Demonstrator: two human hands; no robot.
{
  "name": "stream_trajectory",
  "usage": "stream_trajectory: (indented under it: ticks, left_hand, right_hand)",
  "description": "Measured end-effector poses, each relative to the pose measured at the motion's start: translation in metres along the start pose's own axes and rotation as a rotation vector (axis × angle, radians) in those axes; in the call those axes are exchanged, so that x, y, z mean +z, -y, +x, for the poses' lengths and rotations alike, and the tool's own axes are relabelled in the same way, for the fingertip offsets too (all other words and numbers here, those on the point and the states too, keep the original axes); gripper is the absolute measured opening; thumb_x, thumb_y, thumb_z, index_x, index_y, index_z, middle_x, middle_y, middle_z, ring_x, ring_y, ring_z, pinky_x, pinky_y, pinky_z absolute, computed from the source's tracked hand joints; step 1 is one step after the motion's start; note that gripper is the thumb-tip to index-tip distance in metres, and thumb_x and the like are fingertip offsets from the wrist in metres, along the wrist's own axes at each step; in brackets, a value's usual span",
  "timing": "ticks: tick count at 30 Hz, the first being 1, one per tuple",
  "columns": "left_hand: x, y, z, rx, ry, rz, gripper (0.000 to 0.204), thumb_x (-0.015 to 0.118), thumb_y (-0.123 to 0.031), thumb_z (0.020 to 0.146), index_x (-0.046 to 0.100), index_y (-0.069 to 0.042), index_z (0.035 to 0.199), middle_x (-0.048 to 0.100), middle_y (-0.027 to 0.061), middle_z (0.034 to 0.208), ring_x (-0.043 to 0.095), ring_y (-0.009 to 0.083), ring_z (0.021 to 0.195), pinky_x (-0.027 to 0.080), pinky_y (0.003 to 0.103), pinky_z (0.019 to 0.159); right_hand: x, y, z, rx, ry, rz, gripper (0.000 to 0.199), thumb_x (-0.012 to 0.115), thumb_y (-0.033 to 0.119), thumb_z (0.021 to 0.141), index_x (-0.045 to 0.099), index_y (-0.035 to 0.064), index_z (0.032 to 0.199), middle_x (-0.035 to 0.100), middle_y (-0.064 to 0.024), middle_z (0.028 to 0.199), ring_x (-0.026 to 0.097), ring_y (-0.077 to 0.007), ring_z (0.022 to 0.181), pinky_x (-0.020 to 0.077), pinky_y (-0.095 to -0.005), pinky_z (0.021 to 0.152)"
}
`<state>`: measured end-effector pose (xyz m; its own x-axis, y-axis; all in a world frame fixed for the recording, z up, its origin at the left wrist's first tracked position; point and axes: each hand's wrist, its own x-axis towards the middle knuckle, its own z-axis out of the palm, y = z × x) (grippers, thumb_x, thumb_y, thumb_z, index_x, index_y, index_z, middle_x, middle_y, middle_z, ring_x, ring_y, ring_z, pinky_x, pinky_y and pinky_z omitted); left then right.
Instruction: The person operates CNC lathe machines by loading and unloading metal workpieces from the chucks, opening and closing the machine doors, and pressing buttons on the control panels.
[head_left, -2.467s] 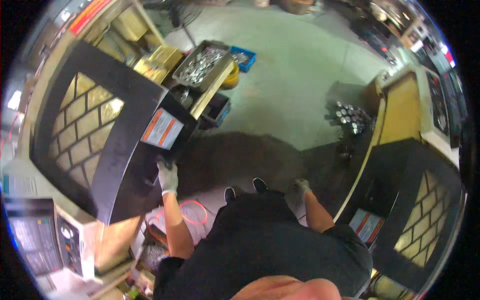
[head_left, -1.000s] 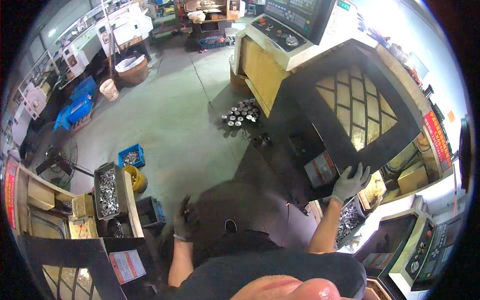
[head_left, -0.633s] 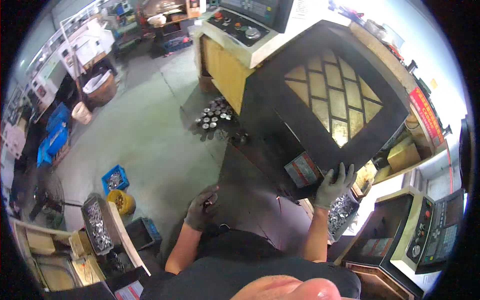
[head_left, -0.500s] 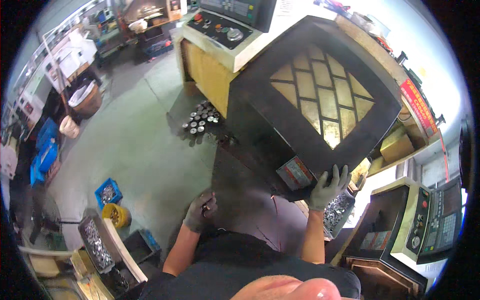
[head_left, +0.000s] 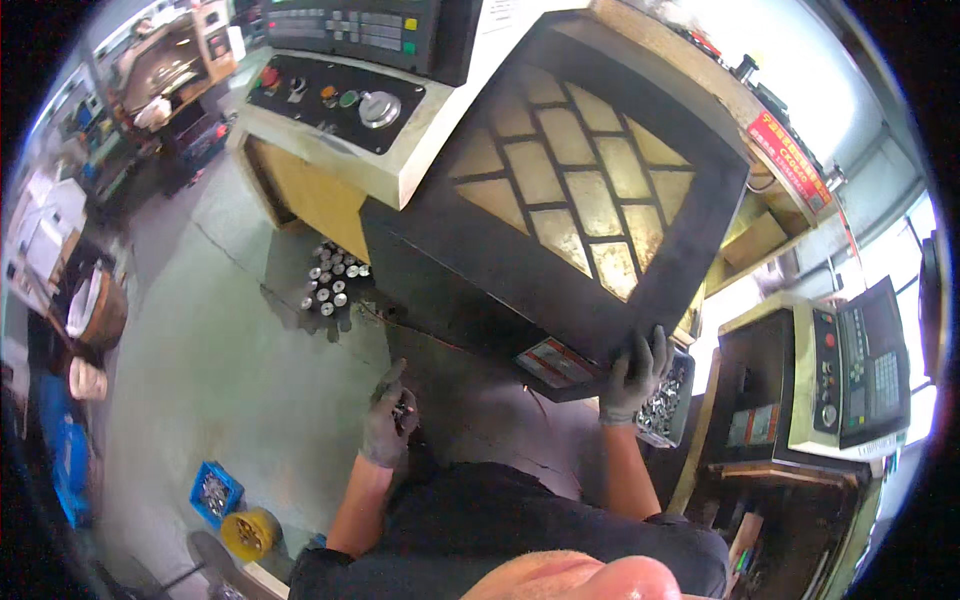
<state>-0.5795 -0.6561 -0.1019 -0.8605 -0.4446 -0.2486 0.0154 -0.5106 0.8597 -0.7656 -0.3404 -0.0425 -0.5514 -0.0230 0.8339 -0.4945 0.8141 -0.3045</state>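
Note:
My left hand (head_left: 388,424), in a grey work glove, is raised over the floor with its fingers curled. Small shiny metal parts (head_left: 402,409) show in its palm; their exact kind is too small to make out. My right hand (head_left: 637,380), gloved too, lies against the lower right corner of a black machine door (head_left: 684,248), fingers stretched upward and apart. Yellowish window panes (head_left: 622,168) split by black bars fill the door's middle. Just beside the right hand is a grey bin of metal parts (head_left: 662,408), partly hidden by that hand.
A control panel (head_left: 336,104) with knobs juts out at upper left. Round metal pieces (head_left: 335,275) lie on the floor below it. A blue crate (head_left: 217,493) and a yellow bucket (head_left: 250,534) stand at lower left. Another machine's control panel (head_left: 850,365) is at right.
The view has shifted, so the machine and floor pieces sit farther left. My left hand has turned and its fingers point more upward. My right hand stays at the door's corner.

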Motion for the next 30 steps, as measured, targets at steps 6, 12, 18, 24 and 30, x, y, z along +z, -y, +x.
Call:
stream_trajectory:
  ticks: [6, 12, 18, 24, 30]
  left_hand:
    - [-0.02, -0.036, 0.069, -0.049, 0.087, -0.037, 0.035, 0.052, -0.021, 0.097, 0.054, -0.005, 0.129, 0.045, -0.0013, 0.06, 0.039, 0.0055, 0.047, 0.029, 0.021, 0.042]
    - [0.003, -0.06, 0.11, 0.103, 0.317, 0.141, 0.028, 0.052, -0.016, 0.097, 0.055, -0.005, 0.122, 0.042, -0.0038, 0.06, 0.036, 0.0046, 0.049, 0.028, 0.022, 0.044]
    - [0.045, -0.078, 0.129, 0.34, 0.45, 0.26, 0.026, 0.058, -0.016, 0.094, 0.056, -0.006, 0.119, 0.045, -0.0031, 0.066, 0.04, 0.0051, 0.055, 0.033, 0.022, 0.048]
    - [0.076, -0.084, 0.168, 0.986, 0.362, 0.718, 0.021, 0.07, -0.006, 0.083, 0.064, -0.004, 0.103, 0.069, 0.011, 0.091, 0.067, 0.0222, 0.077, 0.053, 0.032, 0.065]
    - [0.09, -0.088, 0.212, 1.172, 0.298, 0.891, 0.018, 0.07, -0.001, 0.08, 0.065, -0.003, 0.096, 0.068, 0.0111, 0.084, 0.065, 0.0267, 0.067, 0.051, 0.034, 0.058]
  right_hand:
    - [0.046, 0.058, 0.016, -0.004, 0.041, -0.046, 0.033, 0.058, 0.009, 0.084, 0.063, 0.0031, 0.116, 0.051, -0.0193, 0.134, 0.037, -0.0417, 0.132, 0.0273, -0.0519, 0.11]
    - [0.103, 0.11, 0.012, 0.272, -0.006, 0.294, 0.068, 0.057, 0.005, 0.084, 0.028, 0.0025, 0.146, 0.03, -0.0214, 0.15, 0.029, -0.0358, 0.138, 0.0215, -0.0433, 0.115]
    - [0.139, 0.162, 0.008, 0.477, 0.155, 0.723, 0.067, 0.053, 0.005, 0.093, 0.016, -0.004, 0.149, 0.025, -0.0198, 0.152, 0.03, -0.0285, 0.138, 0.0246, -0.0375, 0.113]
    - [0.164, 0.142, -0.003, 0.248, 0.386, 0.742, 0.053, 0.051, 0.005, 0.094, 0.031, -0.0033, 0.143, 0.036, -0.0183, 0.145, 0.044, -0.0267, 0.129, 0.0391, -0.0363, 0.105]
    - [0.231, 0.095, 0.009, 0.763, 0.315, 1.082, 0.035, 0.06, 0.01, 0.094, 0.053, -0.0004, 0.126, 0.06, -0.0116, 0.12, 0.058, -0.0182, 0.11, 0.0447, -0.0316, 0.097]
